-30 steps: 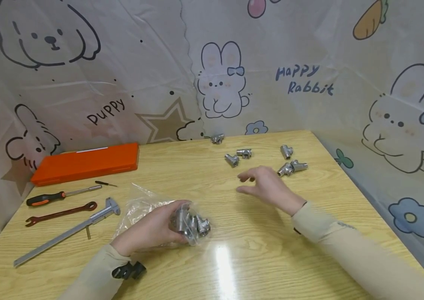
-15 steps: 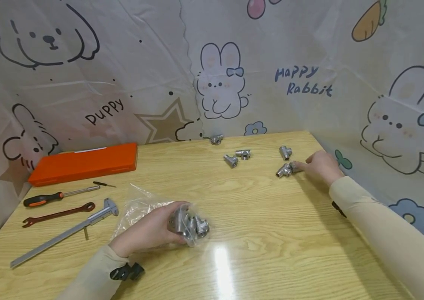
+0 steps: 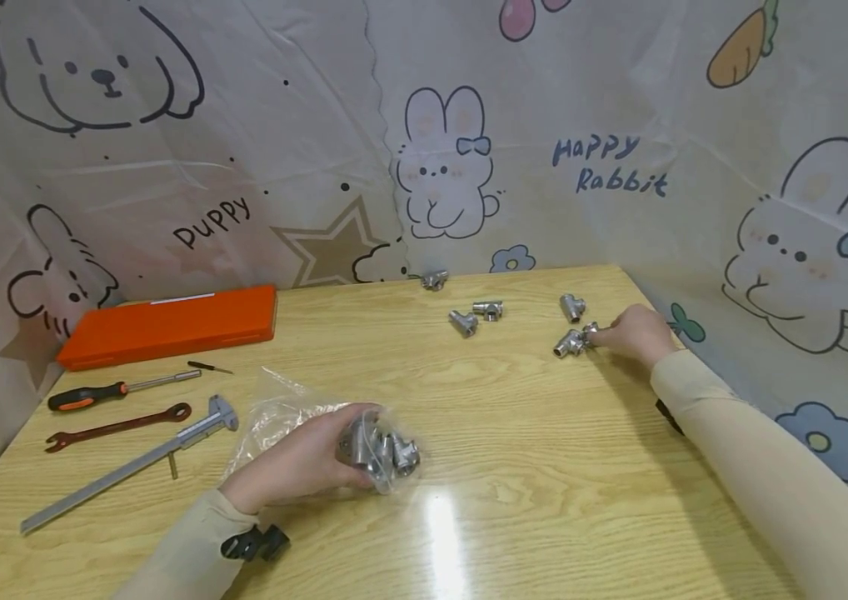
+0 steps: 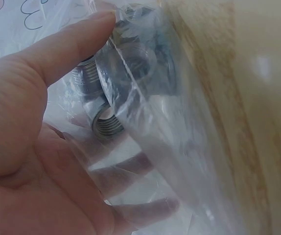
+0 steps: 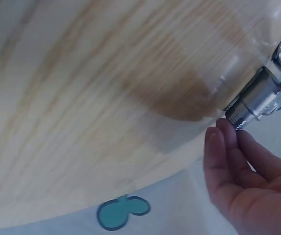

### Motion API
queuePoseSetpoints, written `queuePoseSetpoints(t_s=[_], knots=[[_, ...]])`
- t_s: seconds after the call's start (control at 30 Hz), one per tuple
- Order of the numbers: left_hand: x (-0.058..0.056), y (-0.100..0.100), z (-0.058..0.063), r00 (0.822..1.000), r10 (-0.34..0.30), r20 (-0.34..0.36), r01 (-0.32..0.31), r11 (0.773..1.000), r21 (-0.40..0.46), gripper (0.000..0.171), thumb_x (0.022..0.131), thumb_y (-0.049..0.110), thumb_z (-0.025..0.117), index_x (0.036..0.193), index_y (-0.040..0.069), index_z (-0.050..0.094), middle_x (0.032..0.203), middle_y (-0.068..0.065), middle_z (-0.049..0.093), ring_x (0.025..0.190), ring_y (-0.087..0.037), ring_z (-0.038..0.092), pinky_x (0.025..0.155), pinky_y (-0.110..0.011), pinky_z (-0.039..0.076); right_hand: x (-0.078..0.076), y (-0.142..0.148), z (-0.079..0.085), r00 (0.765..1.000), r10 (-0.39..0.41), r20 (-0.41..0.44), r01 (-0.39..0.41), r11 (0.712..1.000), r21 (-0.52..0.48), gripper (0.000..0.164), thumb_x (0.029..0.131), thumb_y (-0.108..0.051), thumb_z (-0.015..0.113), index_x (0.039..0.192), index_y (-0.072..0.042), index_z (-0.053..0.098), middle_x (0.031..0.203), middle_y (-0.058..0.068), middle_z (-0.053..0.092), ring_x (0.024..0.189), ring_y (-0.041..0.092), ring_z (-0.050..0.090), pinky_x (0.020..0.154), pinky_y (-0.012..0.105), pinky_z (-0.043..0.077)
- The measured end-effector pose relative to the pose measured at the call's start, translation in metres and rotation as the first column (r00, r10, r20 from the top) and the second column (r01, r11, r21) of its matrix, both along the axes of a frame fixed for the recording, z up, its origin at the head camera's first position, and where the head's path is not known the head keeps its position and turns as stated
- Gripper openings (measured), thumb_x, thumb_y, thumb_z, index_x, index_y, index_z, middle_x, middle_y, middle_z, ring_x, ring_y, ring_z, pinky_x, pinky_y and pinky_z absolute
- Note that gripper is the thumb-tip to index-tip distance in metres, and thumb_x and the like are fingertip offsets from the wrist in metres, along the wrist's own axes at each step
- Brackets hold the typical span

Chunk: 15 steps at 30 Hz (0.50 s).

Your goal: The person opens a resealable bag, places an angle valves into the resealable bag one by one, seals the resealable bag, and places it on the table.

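Observation:
My left hand [image 3: 307, 457] grips a clear plastic bag [image 3: 285, 412] at the table's middle, fingers and thumb curled round its filled end. Several shiny metal tee pipe fittings [image 3: 406, 456] show through the plastic; the left wrist view shows a threaded opening [image 4: 107, 125] among them. At the back right, my right hand [image 3: 637, 335] pinches a tee pipe fitting [image 5: 259, 95], fingertips at its threaded end and thumb on its other side. The hand partly covers this fitting in the head view. Right beside it lies another tee fitting [image 3: 568, 344].
More tee fittings lie toward the back: one [image 3: 572, 307] behind the right hand's pair, two [image 3: 464, 322] near the centre, one [image 3: 435, 280] at the rear edge. On the left are an orange case [image 3: 172, 327], screwdriver [image 3: 90, 397], small black screwdriver [image 3: 208, 367], wrench [image 3: 120, 427] and caliper [image 3: 132, 468].
My right hand has moved right from the table's middle to the rightmost tee fitting and taken hold of it. My left hand and the bag stay in place.

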<state>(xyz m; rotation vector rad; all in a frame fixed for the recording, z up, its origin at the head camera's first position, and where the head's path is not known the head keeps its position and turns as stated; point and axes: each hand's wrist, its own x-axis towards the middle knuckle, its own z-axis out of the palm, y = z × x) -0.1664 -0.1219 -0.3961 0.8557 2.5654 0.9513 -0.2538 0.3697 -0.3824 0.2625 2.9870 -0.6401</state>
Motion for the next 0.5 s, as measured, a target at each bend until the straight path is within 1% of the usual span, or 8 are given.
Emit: queuePoseSetpoints(t_s=[0.03,0.1,0.2,0.27,0.33,0.37,0.43,0.5], knots=[[0.000,0.000,0.000,1.000,-0.001,0.001,0.001,1.000,0.001,0.089,0.069,0.021,0.091,0.146,0.014,0.046,0.138,-0.004,0.056,0.124,-0.023,0.052,0.107,-0.047,0.041,0.000,0.002,0.000,1.000,-0.003,0.008,0.003,1.000,-0.011,0.053,0.086,-0.045,0.072,0.090,0.008,0.073,0.083,0.020,0.066,0.076,0.030,0.056,0.067,0.040,0.048],[0.000,0.000,0.000,1.000,-0.001,0.004,0.001,1.000,-0.002,0.089,0.070,0.020,0.091,0.146,0.014,0.046,0.138,-0.004,0.056,0.125,-0.023,0.052,0.107,-0.046,0.041,0.000,0.006,-0.002,1.000,-0.015,0.015,0.015,0.999,-0.028,0.061,0.086,-0.046,0.072,0.105,0.012,0.070,0.105,0.030,0.067,0.090,0.038,0.060,0.076,0.048,0.051],[0.000,0.000,0.000,1.000,-0.004,0.009,0.004,1.000,-0.003,0.089,0.070,0.021,0.091,0.146,0.014,0.045,0.138,-0.005,0.056,0.124,-0.024,0.053,0.106,-0.047,0.041,0.002,0.011,-0.001,0.999,-0.039,0.022,0.040,0.998,-0.044,0.072,0.085,-0.050,0.072,0.116,0.014,0.064,0.122,0.035,0.058,0.107,0.047,0.057,0.087,0.057,0.049],[-0.001,0.000,0.001,1.000,-0.008,0.010,0.008,1.000,-0.001,0.089,0.071,0.023,0.091,0.146,0.014,0.045,0.139,-0.005,0.055,0.124,-0.025,0.052,0.106,-0.048,0.041,0.006,0.010,0.003,0.999,-0.038,0.005,0.039,0.997,-0.060,0.075,0.085,-0.052,0.071,0.120,0.013,0.062,0.125,0.035,0.057,0.110,0.049,0.054,0.090,0.059,0.047],[-0.001,0.000,0.000,1.000,-0.014,0.012,0.014,1.000,0.007,0.088,0.071,0.024,0.091,0.146,0.014,0.045,0.139,-0.006,0.055,0.124,-0.027,0.053,0.106,-0.049,0.041,0.011,0.003,0.012,1.000,-0.013,-0.021,0.011,0.998,-0.069,0.076,0.085,-0.052,0.071,0.124,0.012,0.060,0.125,0.033,0.057,0.110,0.048,0.055,0.089,0.059,0.047],[-0.001,0.000,0.000,1.000,-0.016,0.011,0.016,1.000,0.011,0.088,0.071,0.024,0.091,0.146,0.014,0.046,0.139,-0.006,0.055,0.124,-0.027,0.052,0.106,-0.049,0.041,0.015,-0.003,0.018,0.999,0.016,-0.038,-0.019,0.998,-0.066,0.076,0.086,-0.052,0.071,0.126,0.012,0.058,0.125,0.033,0.057,0.110,0.047,0.055,0.089,0.058,0.047],[-0.001,0.000,0.001,1.000,-0.022,0.008,0.022,1.000,0.015,0.088,0.071,0.024,0.091,0.146,0.014,0.046,0.139,-0.007,0.055,0.125,-0.027,0.052,0.106,-0.049,0.041,0.024,-0.020,0.028,0.994,0.071,-0.088,-0.076,0.995,-0.058,0.072,0.086,-0.049,0.071,0.127,0.009,0.060,0.123,0.030,0.060,0.108,0.043,0.058,0.087,0.056,0.049],[-0.001,0.000,0.000,1.000,-0.021,0.008,0.021,1.000,0.013,0.089,0.071,0.023,0.091,0.146,0.013,0.046,0.138,-0.006,0.056,0.124,-0.026,0.053,0.106,-0.048,0.041,0.035,-0.042,0.037,0.980,0.145,-0.134,-0.153,0.987,-0.052,0.068,0.087,-0.045,0.072,0.129,0.008,0.060,0.121,0.027,0.063,0.106,0.040,0.060,0.086,0.054,0.050]])
